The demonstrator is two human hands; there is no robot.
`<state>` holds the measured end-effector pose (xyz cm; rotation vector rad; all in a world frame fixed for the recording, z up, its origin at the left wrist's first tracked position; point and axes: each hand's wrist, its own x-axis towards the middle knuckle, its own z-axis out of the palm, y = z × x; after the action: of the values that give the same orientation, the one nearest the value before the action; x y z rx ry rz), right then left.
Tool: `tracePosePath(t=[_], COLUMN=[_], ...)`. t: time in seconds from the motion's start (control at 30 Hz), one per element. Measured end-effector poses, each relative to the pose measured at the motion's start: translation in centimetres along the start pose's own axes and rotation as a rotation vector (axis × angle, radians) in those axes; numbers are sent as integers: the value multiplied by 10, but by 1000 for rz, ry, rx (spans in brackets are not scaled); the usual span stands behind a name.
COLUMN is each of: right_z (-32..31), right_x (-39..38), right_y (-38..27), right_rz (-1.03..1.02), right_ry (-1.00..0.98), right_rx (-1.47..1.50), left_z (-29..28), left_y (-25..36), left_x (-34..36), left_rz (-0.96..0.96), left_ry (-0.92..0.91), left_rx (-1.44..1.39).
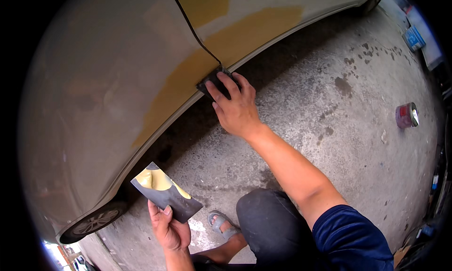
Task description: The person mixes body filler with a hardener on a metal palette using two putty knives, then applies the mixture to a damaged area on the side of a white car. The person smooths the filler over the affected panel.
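Observation:
My right hand (235,99) presses a dark, flat spreader (214,80) against the lower edge of a car door, where the door seam meets the sill. Its fingers lie bent across the spreader's face. Around it, a tan patch of body filler (183,87) covers the lower part of both door panels. Lower down, my left hand (170,226) grips a dark rectangular plate (172,198) by its near edge, thumb on top. Pale yellow filler paste (153,179) lies in a smear along the plate's far side.
The grey car body (94,83) fills the left and top, with a wheel (96,221) at lower left. On the stained concrete floor (301,115) stand an opened can (406,115) and, farther off, a blue tub (414,38). My bent knee (268,214) is below my right arm.

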<state>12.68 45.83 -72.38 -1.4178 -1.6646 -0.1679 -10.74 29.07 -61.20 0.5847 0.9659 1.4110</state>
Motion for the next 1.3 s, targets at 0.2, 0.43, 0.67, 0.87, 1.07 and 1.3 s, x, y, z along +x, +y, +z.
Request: tracePosePath(t=[0.2,0.43,0.67,0.87,1.07,1.3], right_z=[-68,-83,-99,-97,-86,-77], right_x=[-18,-76,-10,45,55,57], right_y=[-44,-49,-10,8,6,5], right_rz=[89,-151,280,-18,-93,-37], right_ry=[-182,-602,-150,45,55,39], right_rx=[708,993,789,437,383,374], left_z=[8,16,24,19,18,15], left_y=[-1,2,5,4,5,5], left_x=[-2,4,-1,-2,-4,-4], left_rz=[-32,15,27,22,1,-3], left_ry=[-15,5,6,0,-6,-1], left_rx=[-46,-101,-61,-70,-91,-84])
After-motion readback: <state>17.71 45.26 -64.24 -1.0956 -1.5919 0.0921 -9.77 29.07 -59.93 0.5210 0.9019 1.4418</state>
